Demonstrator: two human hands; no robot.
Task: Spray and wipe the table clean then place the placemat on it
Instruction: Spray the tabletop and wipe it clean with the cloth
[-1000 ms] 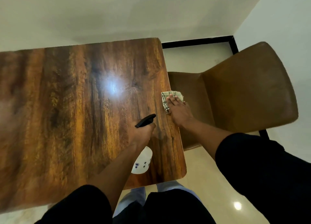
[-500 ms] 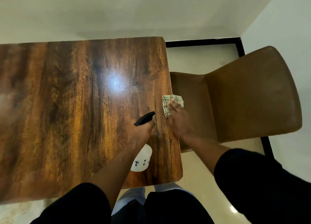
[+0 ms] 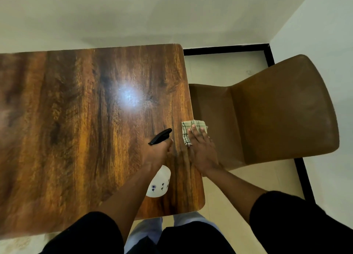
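A dark wooden table (image 3: pixel 76 129) fills the left of the view. My left hand (image 3: pixel 158 152) grips a white spray bottle (image 3: pixel 159 183) with a black nozzle (image 3: pixel 160 136), held over the table's right part and pointing away from me. My right hand (image 3: pixel 202 148) lies flat with straight fingers on a checked cloth (image 3: pixel 188 128) at the table's right edge. Part of the cloth hangs past the edge. No placemat is in view.
A brown chair (image 3: pixel 277 116) stands close against the table's right side, its seat just beyond the cloth. White walls rise behind and to the right. A black skirting strip (image 3: pixel 225 48) runs along the tiled floor. My legs are at the table's near edge.
My right hand and the cloth have slid a short way toward me along the table's right edge. My left hand keeps the bottle in about the same place.
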